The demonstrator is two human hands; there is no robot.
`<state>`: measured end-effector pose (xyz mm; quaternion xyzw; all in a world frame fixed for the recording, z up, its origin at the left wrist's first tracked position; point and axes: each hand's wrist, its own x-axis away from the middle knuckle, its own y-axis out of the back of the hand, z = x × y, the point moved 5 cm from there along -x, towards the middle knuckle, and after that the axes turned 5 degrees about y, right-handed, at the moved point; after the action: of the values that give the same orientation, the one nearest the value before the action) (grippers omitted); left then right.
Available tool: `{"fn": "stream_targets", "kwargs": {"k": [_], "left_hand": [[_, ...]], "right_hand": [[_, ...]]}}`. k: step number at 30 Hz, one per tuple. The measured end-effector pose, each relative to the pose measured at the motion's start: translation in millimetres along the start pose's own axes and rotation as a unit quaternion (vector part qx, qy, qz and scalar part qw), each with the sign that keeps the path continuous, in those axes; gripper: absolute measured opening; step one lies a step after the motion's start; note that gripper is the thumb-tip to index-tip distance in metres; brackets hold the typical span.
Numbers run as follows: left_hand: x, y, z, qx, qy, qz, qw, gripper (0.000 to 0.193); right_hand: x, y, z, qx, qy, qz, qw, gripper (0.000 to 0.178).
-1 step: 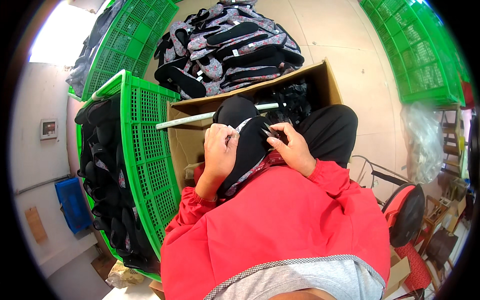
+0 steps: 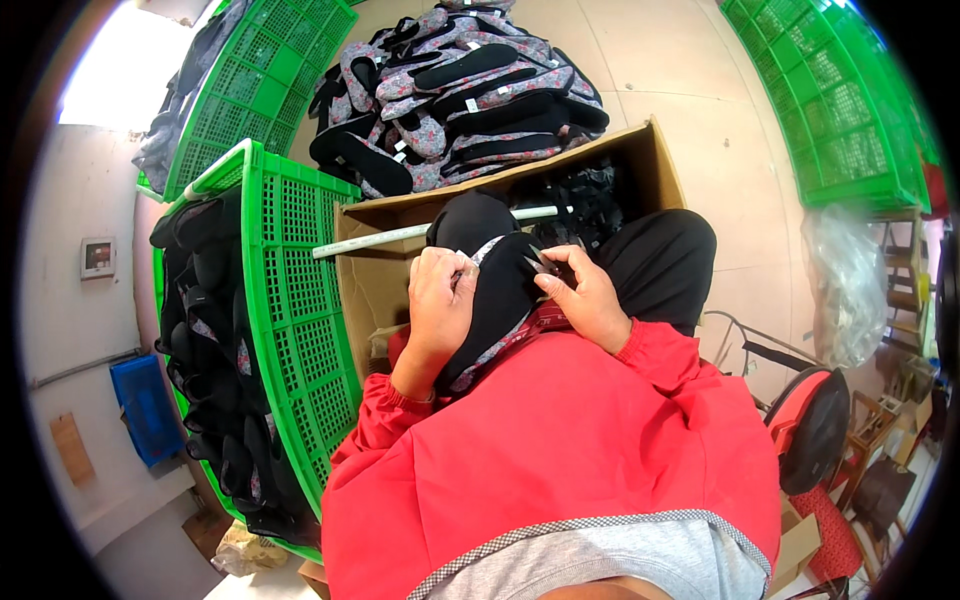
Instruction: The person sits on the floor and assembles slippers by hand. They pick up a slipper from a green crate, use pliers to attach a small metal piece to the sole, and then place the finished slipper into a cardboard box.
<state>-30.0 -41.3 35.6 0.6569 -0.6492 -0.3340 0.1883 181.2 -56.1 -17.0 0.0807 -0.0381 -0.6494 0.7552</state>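
A slipper [image 2: 492,300] with a black sole and a grey-and-red floral edge lies across my lap, sole up. My left hand [image 2: 440,300] is closed on its left edge, thumb and fingers pinched together. Between the thumb and fingers of my right hand [image 2: 588,298] are small metal thread snips [image 2: 540,262], their pointed blades directed at the slipper's right side. Part of the snips is hidden inside that hand. Red sleeves cover both my forearms, and a red apron lies over my lap.
An open cardboard box [image 2: 640,160] holding dark pieces stands before my knees, a pale rod [image 2: 375,241] across it. Beyond it is a heap of floral slippers [image 2: 470,90]. Left, a green crate [image 2: 300,270] holds black-soled slippers. Another green crate [image 2: 840,110] and a stool [image 2: 815,430] stand right.
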Motion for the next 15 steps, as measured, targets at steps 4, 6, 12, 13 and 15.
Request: {"fn": "stream_targets", "kwargs": {"k": [4, 6, 12, 13, 15], "left_hand": [[2, -2, 7, 0.014, 0.021, 0.008, 1.000, 0.011], [2, -3, 8, 0.014, 0.025, 0.008, 1.000, 0.011], [3, -7, 13, 0.015, 0.033, 0.013, 0.999, 0.011], [4, -7, 13, 0.012, 0.033, 0.015, 0.999, 0.011], [4, -7, 12, 0.007, 0.027, 0.009, 1.000, 0.011]], "right_hand": [[1, 1, 0, -0.037, -0.024, -0.064, 0.997, 0.032], [-2, -3, 8, -0.056, -0.015, -0.029, 0.998, 0.030], [-12, -19, 27, 0.061, -0.008, 0.089, 0.994, 0.022], [-14, -19, 30, 0.072, -0.012, 0.094, 0.993, 0.022], [-16, -20, 33, 0.101, 0.000, 0.099, 0.990, 0.022]]}}
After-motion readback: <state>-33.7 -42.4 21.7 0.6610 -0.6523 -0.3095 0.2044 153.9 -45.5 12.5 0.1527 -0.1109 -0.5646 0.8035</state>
